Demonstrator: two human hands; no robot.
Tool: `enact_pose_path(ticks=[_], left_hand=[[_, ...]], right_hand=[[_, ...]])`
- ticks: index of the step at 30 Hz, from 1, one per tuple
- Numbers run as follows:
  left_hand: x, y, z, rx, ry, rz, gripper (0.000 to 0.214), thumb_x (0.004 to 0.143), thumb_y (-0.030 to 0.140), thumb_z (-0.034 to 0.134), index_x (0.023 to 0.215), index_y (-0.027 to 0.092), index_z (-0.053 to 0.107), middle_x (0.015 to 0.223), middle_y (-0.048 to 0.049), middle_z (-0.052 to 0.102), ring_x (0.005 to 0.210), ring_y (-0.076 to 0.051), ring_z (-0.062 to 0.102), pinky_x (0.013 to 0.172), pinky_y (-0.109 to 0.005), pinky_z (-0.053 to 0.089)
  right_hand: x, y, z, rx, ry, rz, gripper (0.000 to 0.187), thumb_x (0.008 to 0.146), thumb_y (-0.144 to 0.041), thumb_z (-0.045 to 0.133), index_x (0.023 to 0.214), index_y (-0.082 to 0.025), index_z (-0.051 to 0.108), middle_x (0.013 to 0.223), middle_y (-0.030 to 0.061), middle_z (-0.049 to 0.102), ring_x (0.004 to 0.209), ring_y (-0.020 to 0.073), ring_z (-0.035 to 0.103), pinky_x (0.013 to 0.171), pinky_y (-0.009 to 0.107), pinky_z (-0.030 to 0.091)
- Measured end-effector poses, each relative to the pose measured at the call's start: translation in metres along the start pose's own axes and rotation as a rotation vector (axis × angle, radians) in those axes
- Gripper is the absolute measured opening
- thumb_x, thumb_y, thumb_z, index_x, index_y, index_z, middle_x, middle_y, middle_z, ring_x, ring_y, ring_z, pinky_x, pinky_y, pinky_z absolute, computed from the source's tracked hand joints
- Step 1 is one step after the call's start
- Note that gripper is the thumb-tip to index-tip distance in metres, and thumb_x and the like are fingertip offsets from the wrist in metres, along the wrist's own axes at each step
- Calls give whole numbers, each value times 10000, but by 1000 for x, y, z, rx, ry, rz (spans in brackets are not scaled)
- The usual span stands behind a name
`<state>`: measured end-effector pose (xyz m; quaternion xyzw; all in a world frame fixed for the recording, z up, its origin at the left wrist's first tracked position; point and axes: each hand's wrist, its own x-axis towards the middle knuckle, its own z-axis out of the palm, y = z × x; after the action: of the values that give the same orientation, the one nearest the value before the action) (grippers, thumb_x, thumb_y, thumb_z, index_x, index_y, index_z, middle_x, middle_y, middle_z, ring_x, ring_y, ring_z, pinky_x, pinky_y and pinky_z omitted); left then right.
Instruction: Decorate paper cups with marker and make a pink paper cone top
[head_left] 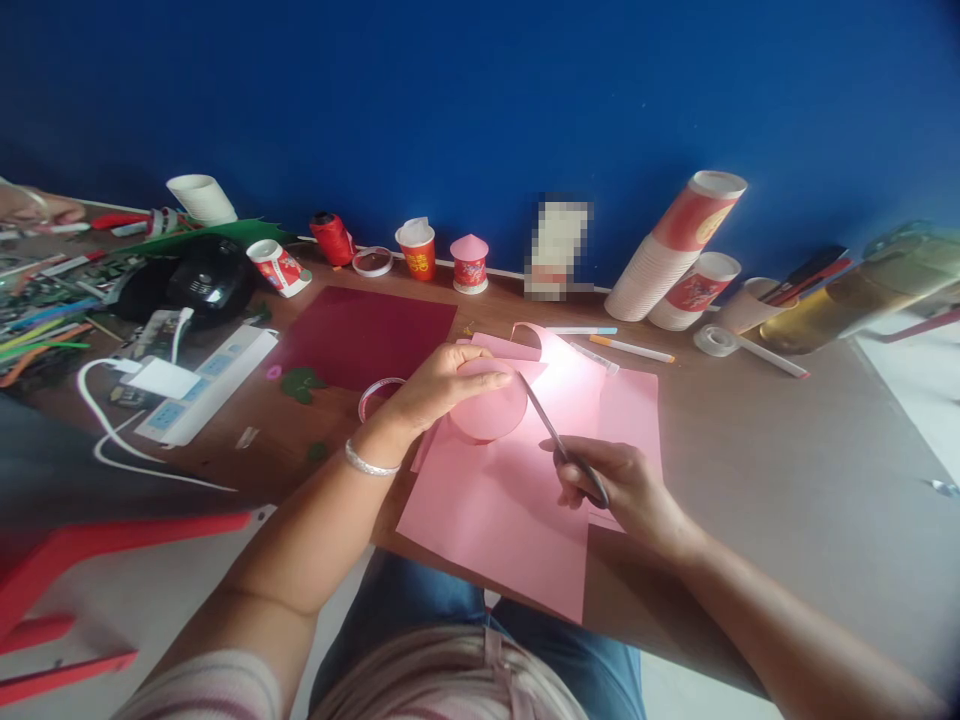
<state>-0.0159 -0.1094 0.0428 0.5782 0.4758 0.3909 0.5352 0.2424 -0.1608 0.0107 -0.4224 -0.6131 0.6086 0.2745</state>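
My left hand (439, 390) presses down on a round pink paper-covered object, probably an upturned cup (489, 405), fingers curled over its top. It stands on a pink sheet of paper (510, 510) at the table's near edge. My right hand (619, 485) is closed round a thin grey pencil (551, 432) whose tip touches the right side of the pink cup. A silver bracelet (367, 462) circles my left wrist.
A dark red sheet (360, 335), a tape ring (375, 392) and green scraps lie to the left. Along the blue wall stand red paper cups (469, 262), a red thread spool (331, 238) and cup stacks (675, 250). A power strip (214, 380) and craft clutter fill the left; another person's hand (34, 205) shows far left.
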Motion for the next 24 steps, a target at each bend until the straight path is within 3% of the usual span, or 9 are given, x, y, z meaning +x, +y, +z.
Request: enact_pose_path(ticks=[13,24], left_hand=[[0,1,1,-53,54,43,301,770,441,801,892,166,798,896,-55,749,836,-185,641,736,-269,445],[1,-4,-2,31,-9,30,287,757,451,811,835,175,796,787,-27,701,800,-167,612,734,-275,441]], right_hand=[[1,1,0,41,16,5,427,866,-511,697,1093,-153,748,672,2,596,563,148,618,576,307,533],[1,1,2,51,26,68,442,823,-511,737,1089,-158,763,708,17,611,582,144,608,576,292,513]])
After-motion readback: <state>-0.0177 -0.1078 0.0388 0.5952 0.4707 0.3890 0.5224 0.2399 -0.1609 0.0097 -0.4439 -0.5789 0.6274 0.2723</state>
